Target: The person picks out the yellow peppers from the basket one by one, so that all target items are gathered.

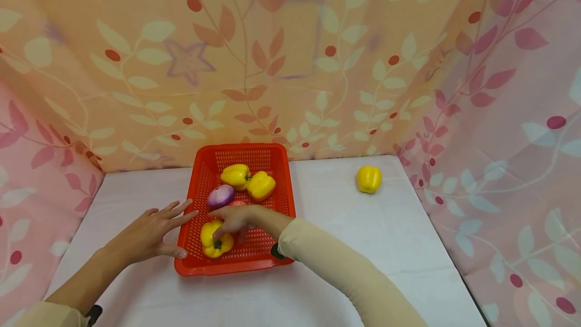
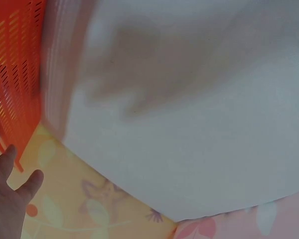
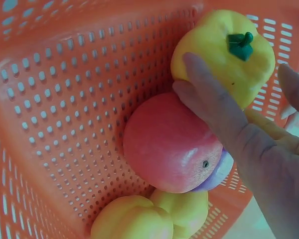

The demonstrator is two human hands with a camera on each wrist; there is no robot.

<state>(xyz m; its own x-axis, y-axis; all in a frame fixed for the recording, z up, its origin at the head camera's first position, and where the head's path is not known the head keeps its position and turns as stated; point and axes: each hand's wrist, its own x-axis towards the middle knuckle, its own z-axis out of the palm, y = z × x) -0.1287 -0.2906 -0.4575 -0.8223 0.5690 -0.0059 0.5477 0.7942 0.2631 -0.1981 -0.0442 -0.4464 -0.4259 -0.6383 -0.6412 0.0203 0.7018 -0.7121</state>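
Left hand (image 1: 154, 233) spreads wide at the left rim of a red basket (image 1: 233, 268); right hand (image 1: 236, 217), loosely parted, is over a yellow pepper (image 3: 224, 55) inside. Beyond lie a red fruit (image 3: 167, 142), purple onion (image 1: 221, 196) and two yellow peppers (image 1: 260, 185), another pepper (image 1: 369, 179) further right on the worktop (image 1: 386, 226)

Leaf-print cloth (image 1: 290, 64) (orange behind, pink beside) borders the white tabletop (image 1: 363, 231).

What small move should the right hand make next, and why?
Probably curl the right hand in around the near pepper: its fingers reach over one side and its thumb sits by the other, but they look only loosely bent, with no firm grip visible. The left hand is spread at the basket's left side, holding nothing.
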